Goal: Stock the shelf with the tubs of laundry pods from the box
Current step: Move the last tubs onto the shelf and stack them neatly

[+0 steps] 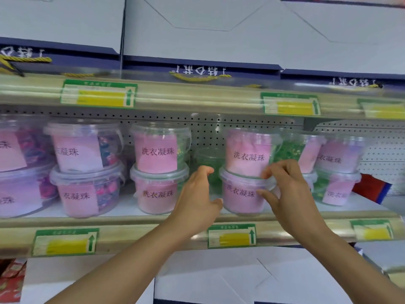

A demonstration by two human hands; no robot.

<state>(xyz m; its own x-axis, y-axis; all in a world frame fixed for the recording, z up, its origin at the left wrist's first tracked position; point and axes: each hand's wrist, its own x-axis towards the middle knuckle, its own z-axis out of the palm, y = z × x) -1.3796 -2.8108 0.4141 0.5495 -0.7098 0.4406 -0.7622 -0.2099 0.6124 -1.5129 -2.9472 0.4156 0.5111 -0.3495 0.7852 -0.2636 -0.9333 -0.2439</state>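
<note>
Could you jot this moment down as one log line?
left hand: open beside stack | right hand: touching lower tub | upper tub: stacked on it | shelf: nearly full
</note>
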